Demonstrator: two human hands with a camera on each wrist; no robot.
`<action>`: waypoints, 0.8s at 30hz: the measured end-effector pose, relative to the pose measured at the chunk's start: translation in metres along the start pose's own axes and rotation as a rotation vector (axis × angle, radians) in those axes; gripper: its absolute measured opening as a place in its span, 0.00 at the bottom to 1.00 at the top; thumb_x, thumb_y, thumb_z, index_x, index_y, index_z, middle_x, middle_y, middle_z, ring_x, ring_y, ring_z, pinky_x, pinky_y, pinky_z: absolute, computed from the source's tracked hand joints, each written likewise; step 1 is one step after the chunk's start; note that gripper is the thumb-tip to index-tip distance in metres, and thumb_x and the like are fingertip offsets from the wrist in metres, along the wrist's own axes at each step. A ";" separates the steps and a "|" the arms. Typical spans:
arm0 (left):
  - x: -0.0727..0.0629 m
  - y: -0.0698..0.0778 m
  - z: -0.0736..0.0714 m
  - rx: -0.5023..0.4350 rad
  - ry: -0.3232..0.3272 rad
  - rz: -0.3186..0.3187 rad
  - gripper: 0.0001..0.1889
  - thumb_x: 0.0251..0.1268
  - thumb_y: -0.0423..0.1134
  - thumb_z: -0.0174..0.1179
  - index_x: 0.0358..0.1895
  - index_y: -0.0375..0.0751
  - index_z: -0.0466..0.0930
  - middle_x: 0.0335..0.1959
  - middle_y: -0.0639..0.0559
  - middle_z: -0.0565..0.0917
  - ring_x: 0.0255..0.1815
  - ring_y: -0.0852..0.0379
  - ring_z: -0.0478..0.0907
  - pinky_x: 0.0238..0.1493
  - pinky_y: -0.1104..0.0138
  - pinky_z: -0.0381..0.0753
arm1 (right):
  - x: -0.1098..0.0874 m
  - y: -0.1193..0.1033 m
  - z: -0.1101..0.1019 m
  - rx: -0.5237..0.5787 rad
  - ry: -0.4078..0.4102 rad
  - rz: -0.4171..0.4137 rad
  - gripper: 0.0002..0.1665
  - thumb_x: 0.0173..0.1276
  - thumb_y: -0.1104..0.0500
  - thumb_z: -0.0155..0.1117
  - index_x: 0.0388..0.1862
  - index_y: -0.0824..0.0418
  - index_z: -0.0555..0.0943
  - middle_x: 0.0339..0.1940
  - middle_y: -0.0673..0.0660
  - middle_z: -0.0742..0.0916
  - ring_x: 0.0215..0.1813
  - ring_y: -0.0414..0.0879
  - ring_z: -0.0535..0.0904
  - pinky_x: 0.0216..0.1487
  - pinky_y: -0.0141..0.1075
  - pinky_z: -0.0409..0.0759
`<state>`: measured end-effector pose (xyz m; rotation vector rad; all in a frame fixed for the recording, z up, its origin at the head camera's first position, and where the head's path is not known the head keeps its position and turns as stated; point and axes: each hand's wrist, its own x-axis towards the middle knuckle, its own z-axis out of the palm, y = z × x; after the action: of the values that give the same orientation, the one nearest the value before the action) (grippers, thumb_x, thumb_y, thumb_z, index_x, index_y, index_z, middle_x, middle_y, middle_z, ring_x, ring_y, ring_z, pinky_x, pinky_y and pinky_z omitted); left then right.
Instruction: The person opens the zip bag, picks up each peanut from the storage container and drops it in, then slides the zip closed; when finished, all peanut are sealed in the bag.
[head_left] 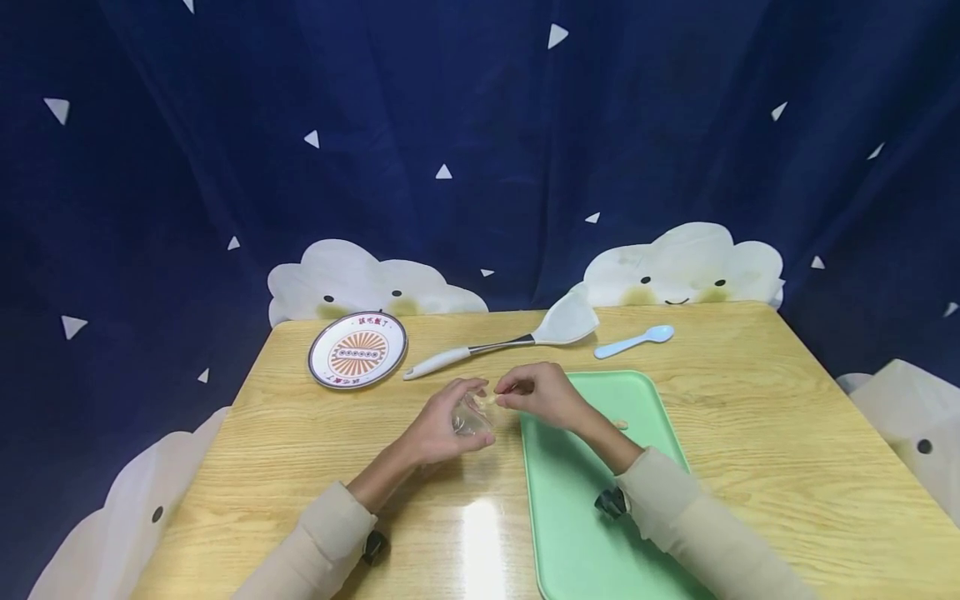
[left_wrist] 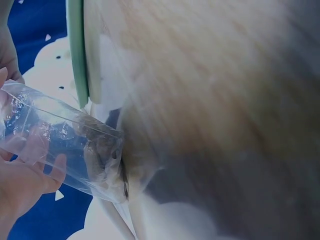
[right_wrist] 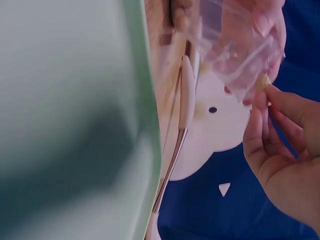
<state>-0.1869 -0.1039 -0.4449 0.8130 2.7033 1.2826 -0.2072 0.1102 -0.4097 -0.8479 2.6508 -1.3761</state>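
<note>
My left hand [head_left: 437,427] holds a clear plastic bag [head_left: 469,419] over the table, left of the green tray [head_left: 600,550]. In the left wrist view, brownish pieces [left_wrist: 102,157] lie at the bottom of the see-through bag. My right hand [head_left: 549,397] is at the bag's mouth, over the tray's left edge. Between its thumb and fingertip it pinches a small pale yellow piece [right_wrist: 263,81], close to the plastic in the right wrist view. Another small beige piece [head_left: 620,424] sits on the tray, partly behind the right forearm.
Behind the hands lies a white-handled spatula [head_left: 566,322] on the wooden table [head_left: 765,433]. A patterned plate [head_left: 357,350] is at the back left. To the right of the spatula rests a light blue spoon [head_left: 634,342]. A dark blue curtain [head_left: 480,100] hangs behind.
</note>
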 end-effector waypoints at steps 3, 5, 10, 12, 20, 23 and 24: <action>0.001 0.000 0.000 0.001 0.003 0.006 0.41 0.45 0.48 0.70 0.66 0.42 0.66 0.59 0.48 0.76 0.56 0.50 0.74 0.61 0.50 0.72 | 0.001 -0.003 0.007 0.012 0.017 -0.011 0.07 0.57 0.60 0.70 0.34 0.61 0.86 0.30 0.54 0.89 0.28 0.35 0.79 0.31 0.27 0.80; 0.001 0.000 0.000 0.001 0.005 0.007 0.41 0.44 0.48 0.71 0.66 0.43 0.66 0.59 0.48 0.75 0.57 0.50 0.74 0.61 0.50 0.72 | 0.001 -0.005 0.009 0.022 0.013 -0.014 0.08 0.58 0.60 0.70 0.35 0.62 0.86 0.30 0.54 0.89 0.28 0.34 0.79 0.31 0.27 0.80; 0.001 0.000 0.001 -0.001 0.000 0.003 0.41 0.44 0.48 0.71 0.66 0.43 0.66 0.59 0.48 0.76 0.59 0.50 0.73 0.63 0.50 0.70 | -0.004 -0.004 0.004 0.024 -0.003 -0.002 0.07 0.59 0.60 0.69 0.36 0.61 0.86 0.31 0.53 0.88 0.30 0.35 0.80 0.33 0.28 0.81; 0.001 0.000 0.001 -0.005 -0.004 0.002 0.42 0.45 0.48 0.70 0.67 0.42 0.65 0.58 0.48 0.76 0.59 0.50 0.73 0.64 0.50 0.70 | -0.007 -0.001 -0.002 0.018 -0.004 0.006 0.06 0.59 0.60 0.69 0.35 0.60 0.86 0.31 0.53 0.88 0.31 0.36 0.81 0.33 0.28 0.81; 0.000 0.000 0.003 -0.017 -0.005 -0.004 0.42 0.45 0.48 0.70 0.67 0.43 0.65 0.56 0.50 0.77 0.55 0.52 0.75 0.63 0.51 0.70 | -0.028 0.022 -0.031 -0.022 0.008 0.059 0.07 0.59 0.58 0.69 0.35 0.59 0.86 0.32 0.51 0.88 0.32 0.36 0.80 0.34 0.28 0.79; 0.000 0.000 0.003 -0.014 -0.003 -0.003 0.42 0.44 0.48 0.70 0.67 0.42 0.65 0.56 0.50 0.77 0.55 0.52 0.75 0.63 0.51 0.70 | -0.037 0.031 -0.043 -0.057 0.022 0.085 0.07 0.58 0.58 0.70 0.35 0.60 0.86 0.31 0.51 0.88 0.32 0.35 0.79 0.34 0.28 0.78; 0.000 0.000 0.003 -0.013 -0.003 -0.005 0.42 0.44 0.48 0.70 0.67 0.42 0.65 0.56 0.50 0.77 0.56 0.52 0.74 0.64 0.50 0.69 | -0.040 0.034 -0.046 -0.068 0.024 0.094 0.07 0.58 0.59 0.70 0.35 0.60 0.86 0.31 0.50 0.88 0.32 0.35 0.79 0.34 0.28 0.78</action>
<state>-0.1864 -0.1019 -0.4464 0.8065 2.6903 1.2951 -0.2011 0.1797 -0.4162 -0.7064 2.7309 -1.2906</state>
